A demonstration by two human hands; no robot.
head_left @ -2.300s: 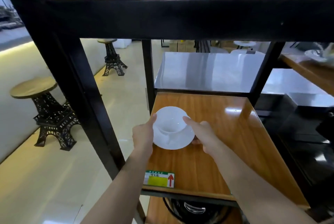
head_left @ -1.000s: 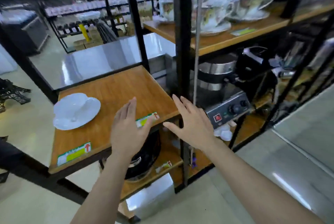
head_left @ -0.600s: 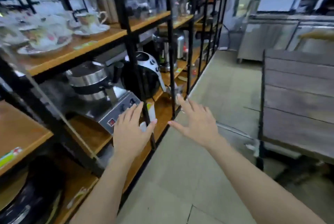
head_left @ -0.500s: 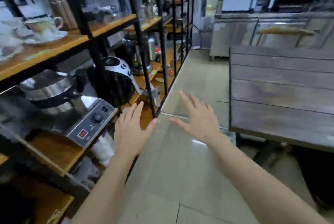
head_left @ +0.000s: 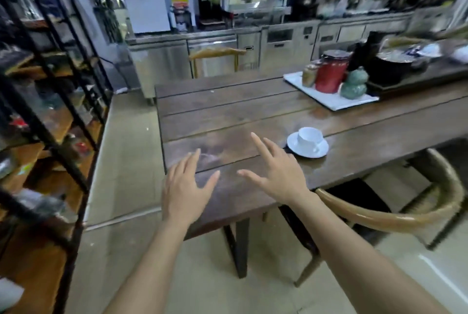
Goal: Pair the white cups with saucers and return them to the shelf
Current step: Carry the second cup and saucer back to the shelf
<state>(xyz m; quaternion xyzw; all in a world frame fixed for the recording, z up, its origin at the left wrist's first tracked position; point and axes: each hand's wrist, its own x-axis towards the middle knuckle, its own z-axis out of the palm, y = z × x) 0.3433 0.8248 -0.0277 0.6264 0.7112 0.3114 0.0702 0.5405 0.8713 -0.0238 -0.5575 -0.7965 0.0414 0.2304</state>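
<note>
A white cup [head_left: 308,138] stands on a white saucer [head_left: 296,147] on the dark wooden table [head_left: 228,116], right of centre. My right hand [head_left: 277,170] hovers open over the table's near edge, its fingertips a short way left of the saucer and apart from it. My left hand [head_left: 186,188] is open too, fingers spread, over the table's near left corner. Neither hand holds anything. The black-framed shelf [head_left: 50,116] with wooden boards runs along the left edge of the view.
A white tray [head_left: 329,99] with a red canister [head_left: 330,73], a green gourd jar [head_left: 354,84] and a black pot [head_left: 390,68] sits at the table's far right. A wooden chair [head_left: 395,217] is tucked under the near right side. Steel counters [head_left: 228,52] line the back wall. Tiled floor lies between shelf and table.
My hands let go of a cup and saucer on the shelf board. The view then swung right from the shelf to the table, where another cup and saucer appear; both hands stay open.
</note>
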